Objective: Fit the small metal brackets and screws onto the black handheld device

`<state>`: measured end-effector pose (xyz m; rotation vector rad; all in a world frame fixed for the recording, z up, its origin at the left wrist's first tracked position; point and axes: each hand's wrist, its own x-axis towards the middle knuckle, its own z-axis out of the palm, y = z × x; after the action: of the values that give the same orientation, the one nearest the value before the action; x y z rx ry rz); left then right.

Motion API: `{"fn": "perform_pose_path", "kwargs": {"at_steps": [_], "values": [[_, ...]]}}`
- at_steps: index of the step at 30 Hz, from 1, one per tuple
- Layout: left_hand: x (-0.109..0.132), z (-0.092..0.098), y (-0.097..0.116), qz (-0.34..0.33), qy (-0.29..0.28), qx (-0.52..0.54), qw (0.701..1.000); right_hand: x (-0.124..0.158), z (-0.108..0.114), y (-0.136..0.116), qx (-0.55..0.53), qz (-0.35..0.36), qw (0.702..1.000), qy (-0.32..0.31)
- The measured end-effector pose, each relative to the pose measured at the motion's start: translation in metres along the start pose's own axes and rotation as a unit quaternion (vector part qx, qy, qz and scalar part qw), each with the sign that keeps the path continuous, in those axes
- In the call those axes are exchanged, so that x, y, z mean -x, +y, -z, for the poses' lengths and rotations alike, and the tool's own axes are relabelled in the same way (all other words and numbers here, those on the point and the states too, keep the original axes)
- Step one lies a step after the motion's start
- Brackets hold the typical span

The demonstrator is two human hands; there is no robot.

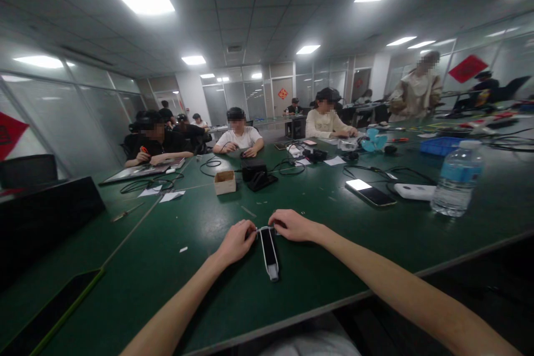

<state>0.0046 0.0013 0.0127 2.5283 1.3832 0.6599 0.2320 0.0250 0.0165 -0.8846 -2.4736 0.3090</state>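
Note:
A long, narrow device (269,250) with a black face, white edges and a grey tip lies on the green table in front of me. Its tip points towards me. My left hand (238,240) has its fingers bent in a pinch at the far left corner of the device. On the opposite corner, the curled fingers of my right hand (294,225) pinch at the white end. Fingertips partly hide that far end, so its exact shape does not show.
A small cardboard box (225,182) and a black stand (261,179) are beyond my hands. To the right are a phone (370,193), a white case (414,192), a water bottle (456,181) and a blue tray (440,146). A black screen (45,222) stands left. Several people sit across the table.

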Motion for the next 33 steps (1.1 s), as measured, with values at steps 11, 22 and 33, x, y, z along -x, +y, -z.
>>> {"fn": "perform_pose_path", "kwargs": {"at_steps": [11, 22, 33], "values": [[0.0007, 0.0032, 0.0041, 0.015, -0.009, 0.0, 1.0, 0.0013, 0.0017, 0.0011, -0.015, 0.001, 1.0, -0.021], [0.0014, 0.002, 0.0021, 0.006, -0.014, -0.006, 1.0, 0.0001, 0.0068, -0.0029, -0.025, -0.001, 0.999, -0.033], [0.0025, 0.0003, 0.0046, -0.011, -0.007, -0.081, 0.997, 0.0012, 0.0037, -0.0036, -0.011, 0.002, 1.0, -0.024]]}}
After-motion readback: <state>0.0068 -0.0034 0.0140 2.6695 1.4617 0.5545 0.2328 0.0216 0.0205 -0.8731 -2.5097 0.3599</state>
